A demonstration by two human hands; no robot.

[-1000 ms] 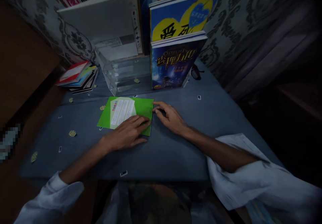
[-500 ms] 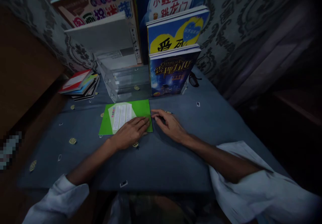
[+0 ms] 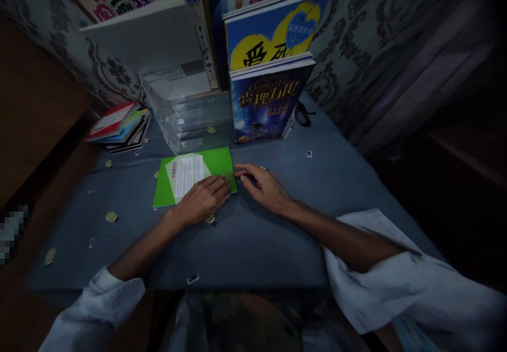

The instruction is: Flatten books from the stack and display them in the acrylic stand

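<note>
A green booklet (image 3: 222, 161) with a pale text panel lies flat on the blue-grey tablecloth. My left hand (image 3: 204, 198) rests on its lower right part, fingers extended side by side and pointing right; it grips nothing. My right hand (image 3: 267, 188) is just beside the booklet's right edge, with the index finger stretched toward that edge and the thumb apart below it. Nothing shows between these fingers; the lower fingers are partly hidden.
A clear rack (image 3: 202, 141) behind the booklet bears upright books, including a dark blue one (image 3: 265, 104) and a blue-yellow one (image 3: 273, 30). Piled booklets (image 3: 119, 125) lie back left. Dark glasses (image 3: 303, 115) lie right of the rack. A patterned wall stands behind.
The whole view has shifted, so the table and books appear slightly higher and further left. Both hands keep nearly the same places beside and on the green booklet.
</note>
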